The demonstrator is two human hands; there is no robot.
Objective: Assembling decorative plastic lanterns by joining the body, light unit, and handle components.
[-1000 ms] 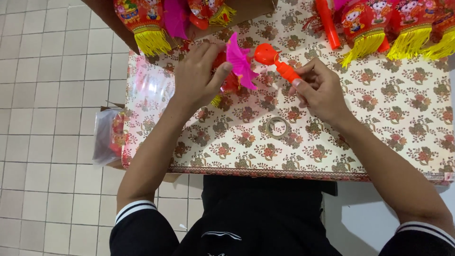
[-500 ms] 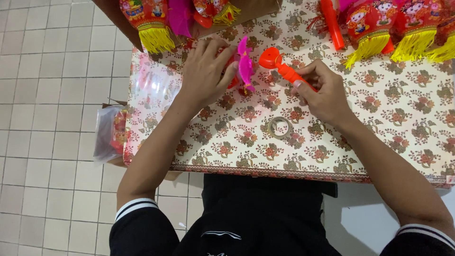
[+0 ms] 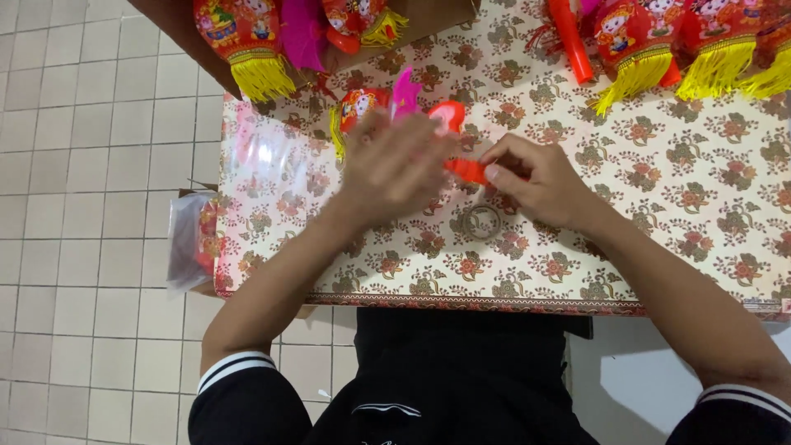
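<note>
The work in hand looks like fitting an orange-red plastic handle to a small red lantern toy with a pink fin, and to do it well the stick should probably be kept level and in line with its round red end piece, while the other hand steadies the toy body so that nothing twists; a light pinch seems enough, since the parts look thin and could bend. The toy lies in the upper middle of the frame on the floral tablecloth, partly hidden. The left hand is blurred; it lies palm down over the toy with fingers spread and curved, and I cannot tell whether it is clamped on anything. The right hand, just right of centre, has thumb and fingers pinched together on the near end of the handle, wrist resting low on the cloth and forearm running down to the lower right corner. A clear tape ring lies just below the two hands, apart from both. More red lanterns with yellow tassels sit along the top edge, and a clear plastic bag hangs off the table's left side over the white tiled floor.
</note>
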